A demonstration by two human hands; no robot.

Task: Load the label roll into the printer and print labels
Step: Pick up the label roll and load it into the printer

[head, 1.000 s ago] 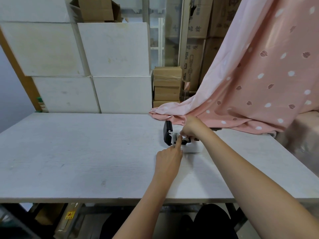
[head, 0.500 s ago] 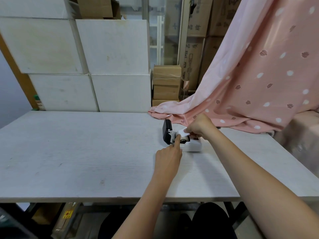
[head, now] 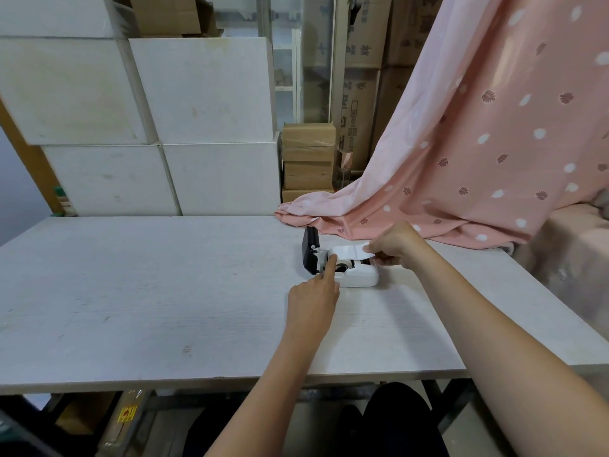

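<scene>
Nearest the front edge of the white bench (head: 131, 291), the left hand (head: 313, 298) reaches forward with its forefinger pressed on the near left corner of the small white printer (head: 357, 278), the other fingers curled in. The printer sits toward the far right part of the bench, its black lid (head: 309, 255) standing open. Over it, the right hand (head: 393, 244) pinches the white label strip (head: 349, 252), its grip narrow. Beyond, a pink cloth (head: 478, 159) drapes onto the far edge
</scene>
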